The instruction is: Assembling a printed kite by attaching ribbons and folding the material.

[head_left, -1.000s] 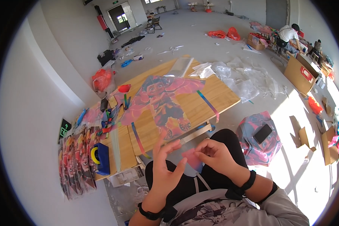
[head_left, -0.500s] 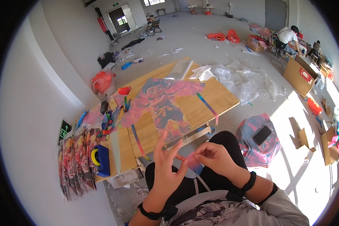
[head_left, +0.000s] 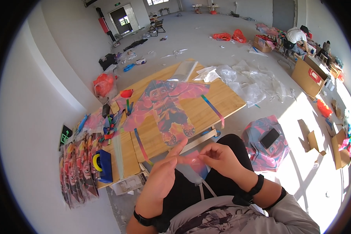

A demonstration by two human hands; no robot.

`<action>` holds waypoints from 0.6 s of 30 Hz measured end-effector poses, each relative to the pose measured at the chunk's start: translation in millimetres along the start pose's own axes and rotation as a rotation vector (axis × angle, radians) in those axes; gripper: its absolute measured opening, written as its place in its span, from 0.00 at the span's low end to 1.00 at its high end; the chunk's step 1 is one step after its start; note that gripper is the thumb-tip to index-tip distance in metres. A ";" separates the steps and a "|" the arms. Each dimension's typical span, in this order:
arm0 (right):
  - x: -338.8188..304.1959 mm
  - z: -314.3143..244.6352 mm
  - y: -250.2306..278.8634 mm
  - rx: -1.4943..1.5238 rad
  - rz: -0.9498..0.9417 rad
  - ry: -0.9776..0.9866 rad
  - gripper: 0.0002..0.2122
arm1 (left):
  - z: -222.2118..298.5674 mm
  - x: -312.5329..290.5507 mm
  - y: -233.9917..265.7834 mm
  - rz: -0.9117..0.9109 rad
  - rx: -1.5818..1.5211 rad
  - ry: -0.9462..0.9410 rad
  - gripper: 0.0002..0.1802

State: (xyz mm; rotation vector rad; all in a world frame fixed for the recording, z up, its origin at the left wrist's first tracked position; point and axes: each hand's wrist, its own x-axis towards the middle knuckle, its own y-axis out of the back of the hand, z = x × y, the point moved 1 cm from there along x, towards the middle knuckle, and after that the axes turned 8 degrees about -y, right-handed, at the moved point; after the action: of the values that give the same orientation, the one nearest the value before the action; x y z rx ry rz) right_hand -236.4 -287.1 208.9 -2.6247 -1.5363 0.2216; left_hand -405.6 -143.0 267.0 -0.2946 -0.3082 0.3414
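Observation:
A thin pink-to-blue ribbon-like piece (head_left: 197, 162) hangs above my lap, partly see-through. My right hand (head_left: 222, 160) pinches its upper right edge between thumb and fingers. My left hand (head_left: 165, 173) is beside it with fingers stretched; one fingertip reaches the piece's upper left edge, and the index finger points toward the table. In front of my hands, a kite (head_left: 165, 105) printed with a cartoon figure lies spread on the wooden table (head_left: 226, 99). One rainbow ribbon (head_left: 143, 146) runs from its left side, another (head_left: 213, 108) from its right, each reaching past the table edge.
A blue tape dispenser (head_left: 105, 167) with a yellow core stands at the table's left, beside packed printed kites (head_left: 80, 169). Right of my knee, a black phone (head_left: 270, 138) rests on a printed bundle (head_left: 257, 156). Plastic film (head_left: 245, 80) covers floor beyond. A person (head_left: 297, 36) sits far right.
My left hand has turned and lowered, its raised fingers now leaning right across the ribbon-like piece. The right hand keeps its pinch, nearly in place. The whole view has shifted slightly.

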 end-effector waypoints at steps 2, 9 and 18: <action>1.0 1.5 -1.4 -0.002 -0.005 0.004 0.05 | -9.0 1.0 1.2 0.034 -0.003 -0.006 0.25; 3.5 2.5 -1.6 0.003 -0.016 -0.010 0.05 | -22.8 -1.8 2.7 0.141 -0.150 0.014 0.26; 7.2 9.1 -3.9 0.037 0.005 0.003 0.05 | -28.8 -6.7 -1.6 0.278 -0.264 0.047 0.26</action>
State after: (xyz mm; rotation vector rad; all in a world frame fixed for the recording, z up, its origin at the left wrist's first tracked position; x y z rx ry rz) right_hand -237.8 -278.8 200.0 -2.5999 -1.5094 0.2445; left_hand -401.3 -153.5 239.7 -0.6073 -0.2663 0.5679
